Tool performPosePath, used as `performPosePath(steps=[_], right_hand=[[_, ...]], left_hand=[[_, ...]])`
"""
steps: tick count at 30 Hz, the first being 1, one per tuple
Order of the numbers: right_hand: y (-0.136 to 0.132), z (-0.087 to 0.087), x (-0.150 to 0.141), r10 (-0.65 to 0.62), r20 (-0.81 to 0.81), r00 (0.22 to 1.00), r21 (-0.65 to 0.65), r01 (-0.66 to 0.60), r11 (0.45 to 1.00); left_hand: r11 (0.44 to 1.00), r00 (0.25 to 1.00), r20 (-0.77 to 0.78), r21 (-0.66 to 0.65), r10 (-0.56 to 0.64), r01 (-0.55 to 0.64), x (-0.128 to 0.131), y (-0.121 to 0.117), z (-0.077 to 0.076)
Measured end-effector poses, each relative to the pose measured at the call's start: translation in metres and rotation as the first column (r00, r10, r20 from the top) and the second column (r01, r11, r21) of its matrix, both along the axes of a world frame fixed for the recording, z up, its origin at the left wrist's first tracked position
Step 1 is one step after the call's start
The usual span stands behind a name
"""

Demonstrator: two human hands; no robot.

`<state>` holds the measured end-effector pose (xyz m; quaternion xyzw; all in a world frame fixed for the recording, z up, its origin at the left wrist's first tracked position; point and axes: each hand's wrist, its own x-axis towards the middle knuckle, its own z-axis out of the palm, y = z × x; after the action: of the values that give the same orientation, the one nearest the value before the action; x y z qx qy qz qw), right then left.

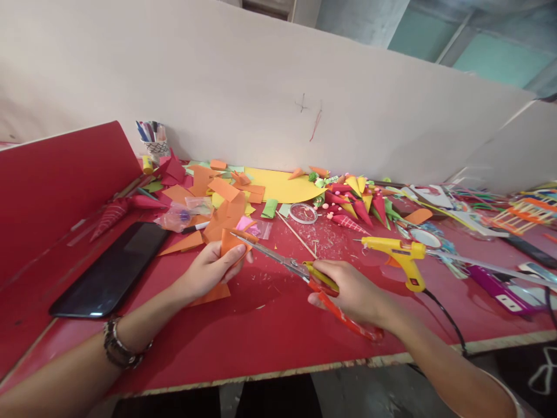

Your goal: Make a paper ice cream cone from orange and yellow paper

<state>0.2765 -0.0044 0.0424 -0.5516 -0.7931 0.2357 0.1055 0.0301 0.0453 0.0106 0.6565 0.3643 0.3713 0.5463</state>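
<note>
My left hand (217, 268) is closed on a piece of orange paper (230, 242), pinched between thumb and fingers. In my right hand (343, 284) is a pair of scissors (296, 267) with one yellow and one red handle. Its blades point left, and their tips reach the upper edge of the orange paper; whether they cut into it I cannot tell. Under my left wrist lies another orange paper piece (213, 294). More orange paper scraps (228, 216) are heaped just behind my left hand. A thin wooden stick (298, 235) lies behind the scissors.
A black phone (111, 270) lies at the left. A yellow glue gun (398, 255) with its cable is on the right, near a purple power strip (500, 290). Paper cones (359, 206), a tape roll (303, 213) and a yellow sheet (282, 187) lie behind. A pen cup (155, 145) stands back left.
</note>
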Motion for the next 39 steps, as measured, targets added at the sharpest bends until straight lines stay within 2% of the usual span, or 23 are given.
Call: performPosePath(steps=[7, 15, 20, 25, 28, 31, 39], right_hand=[[0.0009, 0.0021, -0.0001, 0.054, 0.045, 0.997, -0.02, -0.053, 0.998], [0.005, 0.0039, -0.0022, 0.064, 0.022, 0.998, -0.046, -0.063, 0.997], [0.0062, 0.0026, 0.0015, 0.068, 0.045, 0.997, -0.008, -0.067, 0.998], [0.0041, 0.0005, 0.0018, 0.113, 0.073, 0.991, -0.013, -0.113, 0.994], [0.0037, -0.0002, 0.0005, 0.135, 0.09, 0.987, -0.022, -0.134, 0.991], [0.0047, 0.0, -0.0009, 0.134, 0.088, 0.987, -0.018, -0.132, 0.991], [0.0083, -0.001, -0.0019, 0.09, 0.041, 0.995, -0.043, -0.089, 0.995]], left_hand=[[0.994, 0.993, -0.043, -0.017, -0.106, 0.105, -0.0021, -0.0001, 0.0017], [0.993, 0.992, -0.072, -0.052, -0.108, 0.104, -0.0033, 0.0014, 0.0033], [0.991, 0.989, -0.081, -0.062, -0.122, 0.117, -0.0041, 0.0025, 0.0017], [0.992, 0.991, -0.079, -0.074, -0.112, 0.106, -0.0054, 0.002, 0.0027], [0.985, 0.984, -0.081, -0.082, -0.161, 0.155, -0.0046, 0.0016, 0.0015], [0.972, 0.971, -0.091, -0.102, -0.223, 0.213, -0.0033, 0.0014, -0.0009], [0.965, 0.963, -0.116, -0.126, -0.243, 0.229, -0.0029, 0.0017, -0.0009]])
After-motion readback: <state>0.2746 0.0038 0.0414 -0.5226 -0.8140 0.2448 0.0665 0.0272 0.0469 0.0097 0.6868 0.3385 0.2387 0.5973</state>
